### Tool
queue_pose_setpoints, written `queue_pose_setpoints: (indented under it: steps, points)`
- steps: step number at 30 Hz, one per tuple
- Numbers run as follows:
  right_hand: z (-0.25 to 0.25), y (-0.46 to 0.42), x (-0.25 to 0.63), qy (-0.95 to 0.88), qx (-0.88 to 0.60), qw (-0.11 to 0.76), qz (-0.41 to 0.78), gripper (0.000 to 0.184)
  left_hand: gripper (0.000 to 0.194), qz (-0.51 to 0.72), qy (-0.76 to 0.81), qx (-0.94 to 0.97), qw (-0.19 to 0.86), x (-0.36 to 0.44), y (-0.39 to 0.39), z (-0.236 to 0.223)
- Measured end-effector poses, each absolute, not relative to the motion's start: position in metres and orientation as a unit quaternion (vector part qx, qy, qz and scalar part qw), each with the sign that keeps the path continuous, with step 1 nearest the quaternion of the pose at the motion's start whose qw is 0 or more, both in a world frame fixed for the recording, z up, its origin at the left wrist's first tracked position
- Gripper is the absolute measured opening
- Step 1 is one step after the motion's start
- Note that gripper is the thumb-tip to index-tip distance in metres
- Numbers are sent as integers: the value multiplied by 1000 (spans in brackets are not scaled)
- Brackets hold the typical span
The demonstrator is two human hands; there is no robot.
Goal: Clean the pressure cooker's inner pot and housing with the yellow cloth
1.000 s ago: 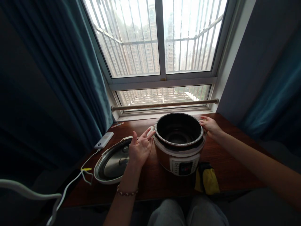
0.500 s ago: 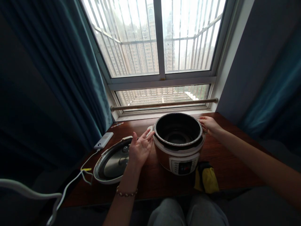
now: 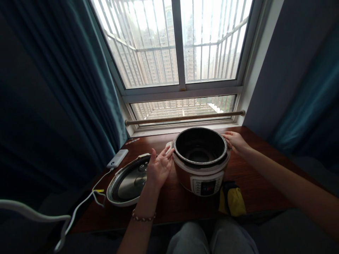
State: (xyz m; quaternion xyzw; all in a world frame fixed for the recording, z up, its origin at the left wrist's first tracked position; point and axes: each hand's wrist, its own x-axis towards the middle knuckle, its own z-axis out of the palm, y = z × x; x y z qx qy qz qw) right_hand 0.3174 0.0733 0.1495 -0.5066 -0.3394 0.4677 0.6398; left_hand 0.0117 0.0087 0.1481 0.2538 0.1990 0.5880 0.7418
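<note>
An electric cooker (image 3: 201, 176) with a control panel on its front stands open on the wooden table (image 3: 254, 190), its dark inner pot (image 3: 200, 146) showing. My left hand (image 3: 159, 165) rests with fingers spread against the cooker's left rim. My right hand (image 3: 234, 141) touches the right rim, fingers curled over the edge. The cooker's lid (image 3: 128, 181) lies upside down on the table just left of my left hand.
A white power bank (image 3: 118, 158) with a white cable (image 3: 79, 208) lies at the table's left. A yellow and black cloth (image 3: 233, 199) sits by the front edge. Teal curtains (image 3: 79, 81) flank the barred window (image 3: 177, 53). My knees show below the table.
Both hands stay on the cooker's sides. The view has shifted slightly; nothing else has visibly moved.
</note>
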Motion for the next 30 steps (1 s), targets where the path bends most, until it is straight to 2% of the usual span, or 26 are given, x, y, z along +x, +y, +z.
queue_pose_setpoints:
  steps: [6, 10, 13, 15, 19, 21, 25, 30]
  points:
    - [158, 45, 324, -351, -471, 678, 442, 23, 67, 600, 230, 279, 714, 17, 2, 148]
    - [128, -16, 332, -415, -461, 687, 380, 25, 54, 627, 261, 347, 647, 16, -26, 132]
    - [61, -67, 330, -443, -587, 608, 299, 32, 41, 627, 317, 351, 619, 19, -61, 97]
    - [6, -91, 320, -464, -695, 496, 237, 39, 40, 615, 369, 315, 622, 24, -86, 65]
    - [-77, -108, 291, -566, -723, 382, 102, 65, 42, 555, 465, 245, 645, 32, -124, 7]
    - [-95, -105, 282, -595, -733, 330, 29, 74, 43, 523, 473, 251, 663, 30, -135, -9]
    - [-105, -91, 302, -613, -750, 247, -35, 65, 43, 511, 499, 264, 648, 15, -144, -19]
    - [-114, -74, 376, -624, -749, 218, -50, 62, 45, 548, 548, 234, 587, -18, -142, -32]
